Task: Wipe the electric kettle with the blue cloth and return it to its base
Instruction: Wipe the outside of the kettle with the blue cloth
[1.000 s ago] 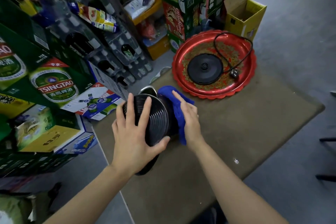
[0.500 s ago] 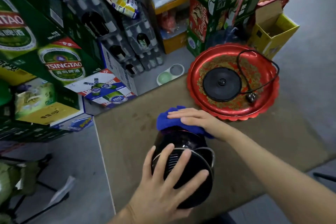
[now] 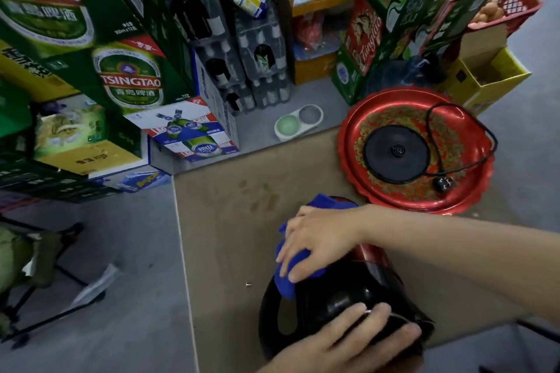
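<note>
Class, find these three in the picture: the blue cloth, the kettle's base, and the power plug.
blue cloth (image 3: pixel 285 283): head view, lower fold below the fingers.
kettle's base (image 3: pixel 397 154): head view, near its central connector.
power plug (image 3: pixel 445 184): head view, plug body on the tray.

kettle (image 3: pixel 339 297): one
cloth (image 3: pixel 291 269): one
base (image 3: pixel 397 154): one
tray (image 3: pixel 354 136): one
hands: two, left (image 3: pixel 342 345) and right (image 3: pixel 318 239)
</note>
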